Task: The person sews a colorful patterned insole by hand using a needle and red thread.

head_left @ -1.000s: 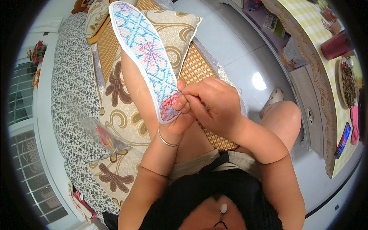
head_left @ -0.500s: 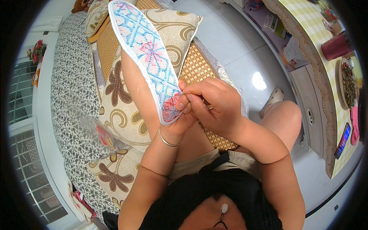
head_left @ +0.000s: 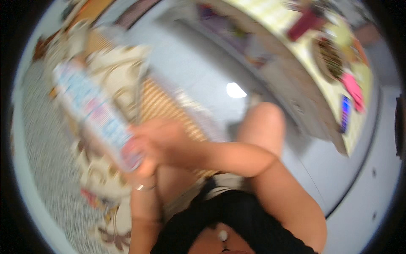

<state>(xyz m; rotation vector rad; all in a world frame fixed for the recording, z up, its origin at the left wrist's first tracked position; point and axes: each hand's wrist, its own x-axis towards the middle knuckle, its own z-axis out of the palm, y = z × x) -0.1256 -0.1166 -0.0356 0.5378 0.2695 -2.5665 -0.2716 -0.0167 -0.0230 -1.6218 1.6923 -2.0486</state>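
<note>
Blurred view throughout. My left hand [head_left: 148, 166] is closed on the near end of the insole [head_left: 96, 106], by its red patch; bracelet [head_left: 146, 187] on that wrist. My right hand [head_left: 165, 137] is bunched against the left at the insole's right edge; cannot tell whether its fingertips pinch anything. Insole slants away up-left, patterned face up, above my leg. Beyond its right side: pale cushion [head_left: 116, 67], then woven mat [head_left: 158, 103]. Grey tiled floor [head_left: 194, 74] past that. Far right, yellow-clothed table [head_left: 353, 134] bearing remote [head_left: 345, 112], pink cloth [head_left: 353, 91], dish [head_left: 318, 60] and dark-red cup [head_left: 301, 24].
</note>
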